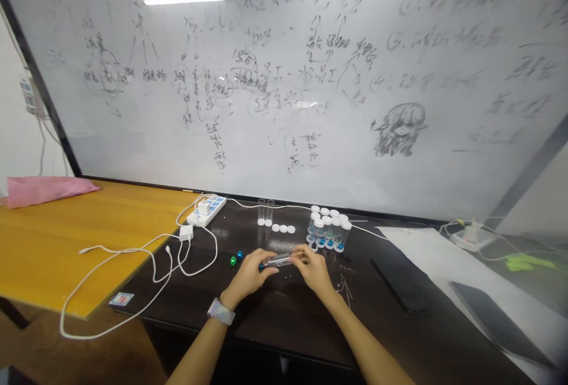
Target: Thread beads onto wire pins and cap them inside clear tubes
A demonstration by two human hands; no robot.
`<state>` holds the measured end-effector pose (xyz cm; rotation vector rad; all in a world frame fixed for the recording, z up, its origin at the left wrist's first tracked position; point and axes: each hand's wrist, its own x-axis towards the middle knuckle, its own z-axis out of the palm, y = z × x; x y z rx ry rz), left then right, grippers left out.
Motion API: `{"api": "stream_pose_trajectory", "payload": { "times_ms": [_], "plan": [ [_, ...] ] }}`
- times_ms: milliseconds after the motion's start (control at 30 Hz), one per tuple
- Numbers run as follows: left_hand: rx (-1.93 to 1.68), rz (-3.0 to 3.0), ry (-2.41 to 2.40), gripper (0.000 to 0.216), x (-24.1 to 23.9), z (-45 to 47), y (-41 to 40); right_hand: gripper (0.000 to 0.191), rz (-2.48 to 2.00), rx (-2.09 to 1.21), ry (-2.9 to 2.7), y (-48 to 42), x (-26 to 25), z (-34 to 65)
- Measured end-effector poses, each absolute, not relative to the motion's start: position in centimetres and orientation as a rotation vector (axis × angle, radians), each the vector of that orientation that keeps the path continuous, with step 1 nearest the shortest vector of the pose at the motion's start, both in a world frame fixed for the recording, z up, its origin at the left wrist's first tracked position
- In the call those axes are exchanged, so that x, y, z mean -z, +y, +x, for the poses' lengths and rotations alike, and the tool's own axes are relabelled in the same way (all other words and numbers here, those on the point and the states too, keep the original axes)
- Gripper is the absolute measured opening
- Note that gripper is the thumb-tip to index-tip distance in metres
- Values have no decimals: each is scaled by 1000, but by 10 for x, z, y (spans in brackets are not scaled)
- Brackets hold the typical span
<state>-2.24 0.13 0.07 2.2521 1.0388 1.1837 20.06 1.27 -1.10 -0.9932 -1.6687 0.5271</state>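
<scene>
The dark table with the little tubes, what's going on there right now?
A person holds a clear tube sideways between the left hand and right hand above the dark table. A green bead and a blue bead lie just left of the hands. Behind stand capped tubes, two uncapped tubes and loose white caps.

hands [248,275]: 2 | loose beads [236,257]: 2 | loose white caps [283,229]: 3 | phones [399,283]: 2

Lighting: bright, even, overhead. Two ceiling strip lights glare off the glossy white marker-scribbled whiteboard [284,77]. Shadows faint. Edges bowed by wide-angle lens; corners slightly soft.
</scene>
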Motion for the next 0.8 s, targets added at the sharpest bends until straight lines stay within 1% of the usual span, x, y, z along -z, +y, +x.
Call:
{"api": "stream_pose_trajectory", "payload": {
  "times_ms": [133, 400, 500, 567, 633, 767, 800],
  "plan": [
    [-1197, 2239, 1091, 29, 0, -22, 3, 31, -1022, -530, -1552, 15, 9, 203],
    [-1237, 1962, 1105, 25, 3, -21, 6, 33, -1218, -209, -1381, 20, -2, 226],
    [-1235, 1893, 1079, 27, 4, -20, 5, 33, -1290, -140, -1325, 27, 1, 239],
    [-1212, 1884, 1077, 29, 5, -19, 5, 33, -1333, -156, -1402, 33, 8, 241],
    [-1198, 1884, 1075, 30, 7, -19, 6, 34, -1396, -187, -1630, 40, 15, 234],
    [-1196, 1893, 1099, 29, 9, -19, 7, 52, -1703, -195, -2073, 64, 17, 205],
    [-1191, 1903, 1110, 29, 10, -19, 7, 52, -1819, -189, -2109, 73, 14, 197]
  ]
}}
